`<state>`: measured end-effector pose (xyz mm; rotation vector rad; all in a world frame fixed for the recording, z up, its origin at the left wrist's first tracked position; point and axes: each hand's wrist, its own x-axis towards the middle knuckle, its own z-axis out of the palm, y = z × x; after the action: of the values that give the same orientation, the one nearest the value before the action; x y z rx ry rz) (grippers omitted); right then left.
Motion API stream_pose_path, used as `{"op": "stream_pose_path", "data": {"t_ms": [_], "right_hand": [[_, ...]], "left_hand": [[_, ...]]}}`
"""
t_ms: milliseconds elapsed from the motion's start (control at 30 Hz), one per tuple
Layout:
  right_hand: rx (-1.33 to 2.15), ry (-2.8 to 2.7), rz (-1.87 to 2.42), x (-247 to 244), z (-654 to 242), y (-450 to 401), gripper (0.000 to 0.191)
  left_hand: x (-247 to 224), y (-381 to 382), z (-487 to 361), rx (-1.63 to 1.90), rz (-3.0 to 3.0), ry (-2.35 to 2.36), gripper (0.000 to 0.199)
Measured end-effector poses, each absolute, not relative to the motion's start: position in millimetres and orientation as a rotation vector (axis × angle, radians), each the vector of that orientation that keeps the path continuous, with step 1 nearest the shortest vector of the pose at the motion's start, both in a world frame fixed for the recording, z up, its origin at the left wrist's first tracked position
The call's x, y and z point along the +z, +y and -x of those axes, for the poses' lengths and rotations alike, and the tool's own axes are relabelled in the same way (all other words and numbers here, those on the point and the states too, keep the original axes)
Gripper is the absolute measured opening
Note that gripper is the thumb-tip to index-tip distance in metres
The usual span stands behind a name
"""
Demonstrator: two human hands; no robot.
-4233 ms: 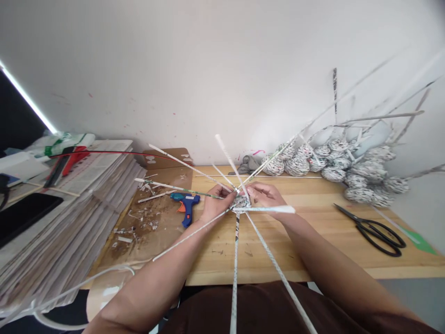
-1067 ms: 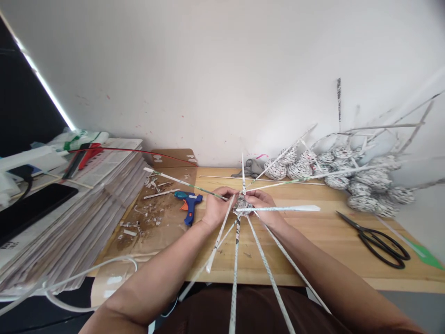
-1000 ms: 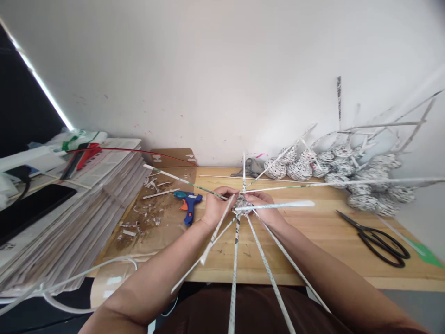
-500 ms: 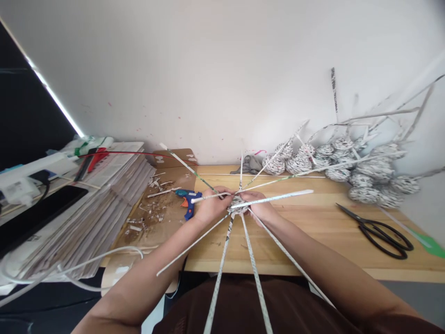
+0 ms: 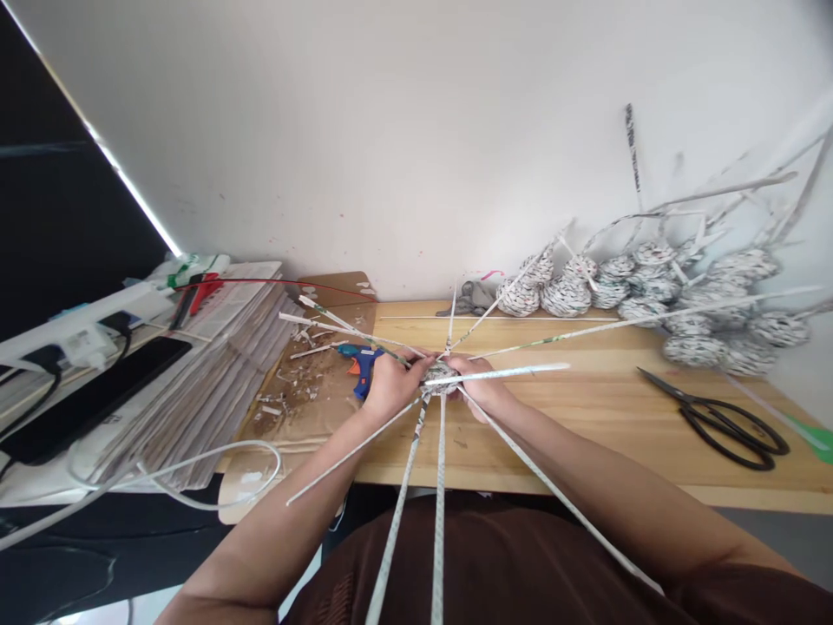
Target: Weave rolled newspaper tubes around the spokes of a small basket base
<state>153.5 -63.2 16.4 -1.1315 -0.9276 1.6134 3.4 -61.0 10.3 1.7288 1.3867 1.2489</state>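
Between my hands sits a small woven paper piece [image 5: 441, 377], with several rolled paper strips radiating from it. My left hand [image 5: 395, 378] grips its left side, fingers closed at the rim near the base of a strip. My right hand [image 5: 480, 382] holds the opposite side, thumb on top and the other fingers partly hidden beneath. One pale strip [image 5: 514, 373] crosses over my right hand. Two long strips run down toward my brown shirt, and others fan out to the left, the back and the right. The piece is held above the wooden table.
A blue glue gun [image 5: 364, 369] lies left of my hands, beside paper scraps on cardboard [image 5: 305, 417]. Black scissors [image 5: 722, 421] rest at right. Several woven paper gourd shapes [image 5: 566, 286] line the wall. A newspaper stack [image 5: 240, 347] carries a phone [image 5: 97, 399] and a power strip.
A short strip at my left hand has swung outward to the left, alongside another strip. One lower strip has shifted left. The view has moved slightly; both hands keep hold of the piece.
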Motion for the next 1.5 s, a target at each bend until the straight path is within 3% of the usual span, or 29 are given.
{"op": "stream_pose_path", "data": {"t_ms": [367, 500, 867, 1233, 1500], "right_hand": [[1.664, -0.825, 1.043, 22, -151, -71, 0.022], [1.674, -0.821, 1.037, 22, -149, -73, 0.032], [1.655, -1.004, 1.031, 10, -148, -72, 0.034], [1.853, -0.866, 1.04, 13, -152, -65, 0.016], [1.921, -1.006, 0.95, 14, -151, -68, 0.025]], "left_hand": [[15, -66, -6, 1.358, -1.504, 1.463, 0.018], [17, -70, -2, 1.307, -1.497, 1.499, 0.021], [19, -66, 17, 0.979, -1.35, 1.283, 0.035], [10, -69, 17, 1.136, -1.494, 1.445, 0.021], [11, -78, 19, 1.176, -1.42, 1.413, 0.021]]}}
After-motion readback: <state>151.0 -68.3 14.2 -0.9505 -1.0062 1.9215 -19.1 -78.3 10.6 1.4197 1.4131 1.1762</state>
